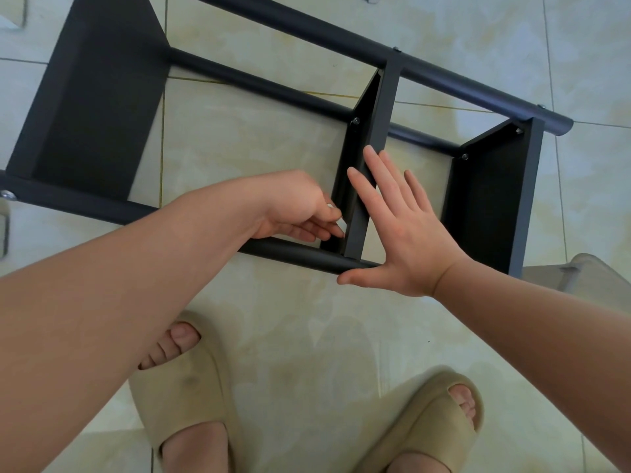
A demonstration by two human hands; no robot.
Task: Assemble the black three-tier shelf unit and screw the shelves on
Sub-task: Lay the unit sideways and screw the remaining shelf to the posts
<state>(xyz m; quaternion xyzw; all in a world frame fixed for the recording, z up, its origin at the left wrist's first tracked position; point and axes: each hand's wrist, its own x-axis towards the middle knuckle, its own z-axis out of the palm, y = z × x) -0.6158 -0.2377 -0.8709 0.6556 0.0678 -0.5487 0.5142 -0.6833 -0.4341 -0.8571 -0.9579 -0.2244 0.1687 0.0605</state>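
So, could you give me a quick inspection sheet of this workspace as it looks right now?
Surface: pale tiled floor, with the black shelf unit lying on its side.
Job's things: three shelves between poles; a screw head shows at the middle shelf.
Clutter: grey object at the right edge.
Hands: left hand pinches a small pale part, too small to identify; right hand flat against the middle shelf.
Cables: nothing seen.
Surroundings: beige slippers.
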